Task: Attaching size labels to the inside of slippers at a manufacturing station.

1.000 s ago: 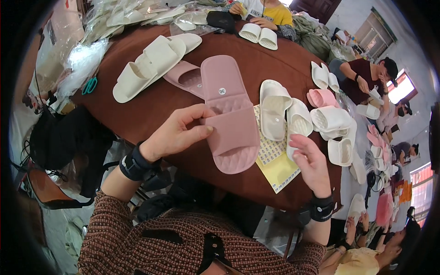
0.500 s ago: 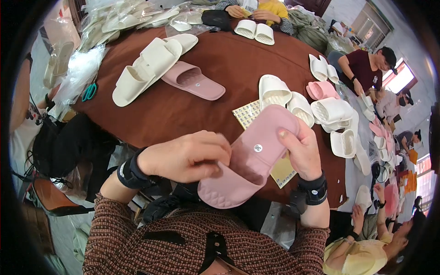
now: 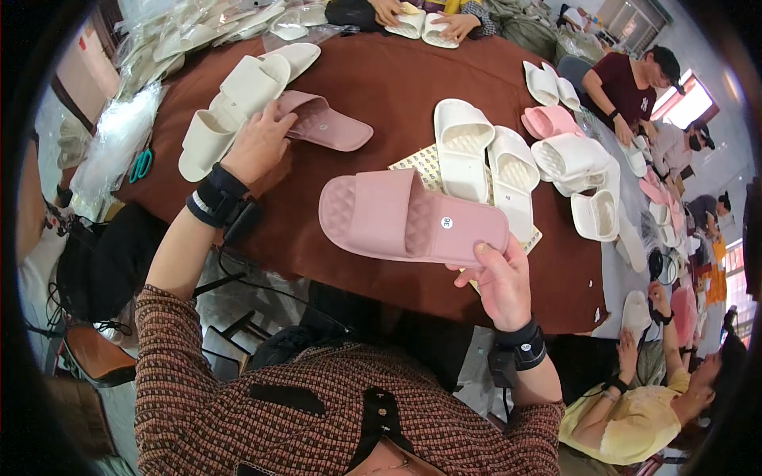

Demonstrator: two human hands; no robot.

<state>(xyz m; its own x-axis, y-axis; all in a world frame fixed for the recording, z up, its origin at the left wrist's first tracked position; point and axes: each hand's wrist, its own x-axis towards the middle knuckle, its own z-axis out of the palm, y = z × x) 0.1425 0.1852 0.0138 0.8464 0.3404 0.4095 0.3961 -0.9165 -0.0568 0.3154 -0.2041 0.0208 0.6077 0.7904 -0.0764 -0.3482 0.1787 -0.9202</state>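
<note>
My right hand [image 3: 504,289] grips a pink slipper [image 3: 381,214] by its heel end, thumb on the insole and fingers underneath. The slipper is held level above the near side of the table, its quilted toe pointing left. A round white sticker shows on its insole. My left hand [image 3: 258,143] is at the far left, fingers curled on the toe end of a second pink slipper [image 3: 341,131], which lies on the cloth. Beside that hand, white slippers [image 3: 250,87] lie partly overlapping. A sticker sheet [image 3: 429,163] sits partly under a pair of white slippers [image 3: 460,151].
Brown cloth [image 3: 381,75] covers the table. Teal scissors [image 3: 140,165] lie at its left edge, near plastic-bagged slippers [image 3: 171,44]. More white slippers [image 3: 595,214] and a pink one [image 3: 550,121] are at right. Co-workers sit opposite and along the right, one handling white slippers [image 3: 425,28].
My left hand has left the held slipper and reached out to the other pink one. My right hand has turned the held slipper from upright to sideways, toe leftward. Across the table, hands moved onto white slippers.
</note>
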